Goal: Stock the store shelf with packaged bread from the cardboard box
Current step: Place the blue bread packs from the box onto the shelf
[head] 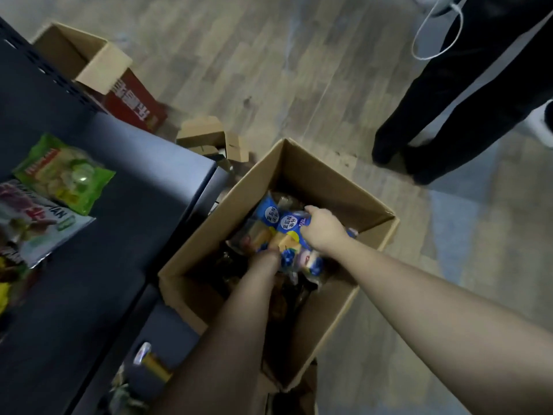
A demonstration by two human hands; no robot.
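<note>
Brown cardboard box (326,175) sits open on the wood-look floor (269,55), hard against the dark store shelf (89,265), and both bare arms are down inside it; the right hand (321,227) is clamped over the top edge of a blue bread packet (291,235), thumb and fingers pinching the wrapper, its round blue label carrying white Chinese characters too blurred to read, with yellow bread showing through the clear lower part; a second blue packet (267,214) with the same kind of label lies touching it on the left; the left hand (263,256) is pushed under these packets, fingers hidden, so I cannot tell whether it grips anything; on the shelf lies a green snack bag (64,173) with a red banner, lettering unreadable, and beside it a white bag (36,229) where "IAN" can be made out; beyond the shelf stands another open carton (89,61) with a red printed side, a person in dark trousers (449,109) stands at upper right
</note>
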